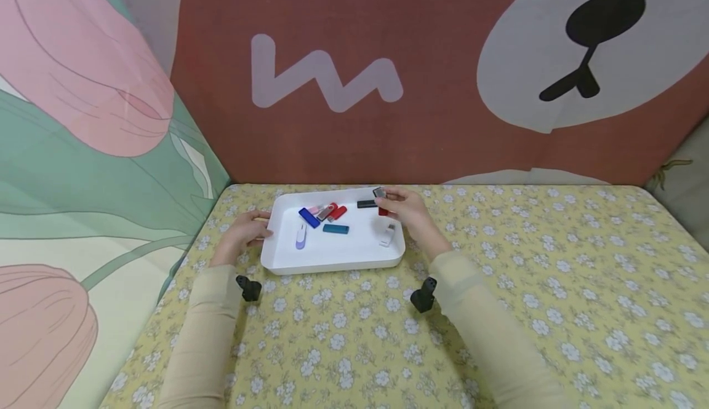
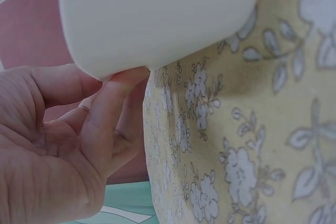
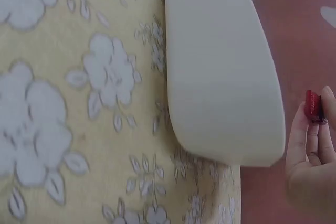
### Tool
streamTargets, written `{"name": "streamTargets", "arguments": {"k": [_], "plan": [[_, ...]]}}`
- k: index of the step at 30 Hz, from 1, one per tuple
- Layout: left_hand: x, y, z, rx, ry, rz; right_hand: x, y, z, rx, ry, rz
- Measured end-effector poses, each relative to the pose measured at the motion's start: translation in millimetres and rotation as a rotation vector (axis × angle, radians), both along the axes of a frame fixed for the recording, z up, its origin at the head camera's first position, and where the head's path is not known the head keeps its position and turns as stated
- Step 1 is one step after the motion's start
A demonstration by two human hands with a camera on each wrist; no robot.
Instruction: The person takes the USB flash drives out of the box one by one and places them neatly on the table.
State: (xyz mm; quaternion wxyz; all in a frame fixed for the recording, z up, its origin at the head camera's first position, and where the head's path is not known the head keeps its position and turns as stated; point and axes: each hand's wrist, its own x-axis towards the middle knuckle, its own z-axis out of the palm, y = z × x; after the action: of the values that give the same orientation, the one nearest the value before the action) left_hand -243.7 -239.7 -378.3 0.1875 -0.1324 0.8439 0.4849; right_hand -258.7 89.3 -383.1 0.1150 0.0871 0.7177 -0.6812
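A white tray [image 1: 332,261] holds several USB flash drives. At its left end, my left hand [image 1: 245,235] grips the tray wall between thumb and fingers; the left wrist view shows the hand [image 2: 63,129] at the tray's corner [image 2: 157,19]. Over the tray's right back corner, my right hand [image 1: 407,209] pinches a red flash drive [image 3: 313,106] with a dark and silver part. In the tray lie a blue drive [image 1: 309,218], a red one [image 1: 338,213], a red-and-silver one [image 1: 325,213], a teal one [image 1: 335,229], a black one [image 1: 366,204], a lavender-and-white one [image 1: 301,237] and a whitish one [image 1: 388,235].
A yellow floral cloth [image 1: 343,341] covers the table. Behind the tray rises a reddish-brown printed backdrop [image 1: 332,144], with another printed panel [image 1: 127,194] on the left. A black wrist mount sits on each forearm, the left one [image 1: 249,288] and the right one [image 1: 424,295].
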Motion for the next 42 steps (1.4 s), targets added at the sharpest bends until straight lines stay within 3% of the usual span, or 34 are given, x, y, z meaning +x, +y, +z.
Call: {"name": "streamTargets", "arguments": {"k": [10,13,20,25,42], "plan": [[-2.5,-1.4,-1.7,-0.01,-0.008,0.008,0.5,29,-4.9,-0.108,0.034,-0.049],[-2.6,-1.2,-1.5,-0.011,-0.007,0.008,1.2,38,-6.4,-0.18,0.028,-0.098],[-3.6,-0.5,-1.9,-0.009,-0.003,0.012,4.0,58,-3.8,-0.399,-0.072,-0.228],[-3.6,-0.7,-2.3,-0.008,-0.006,0.019,6.7,70,-7.8,-0.469,-0.116,-0.266],[-1.0,0.6,-1.6,0.0,0.002,0.016,6.7,100,-23.6,-0.546,-0.188,-0.106]]}}
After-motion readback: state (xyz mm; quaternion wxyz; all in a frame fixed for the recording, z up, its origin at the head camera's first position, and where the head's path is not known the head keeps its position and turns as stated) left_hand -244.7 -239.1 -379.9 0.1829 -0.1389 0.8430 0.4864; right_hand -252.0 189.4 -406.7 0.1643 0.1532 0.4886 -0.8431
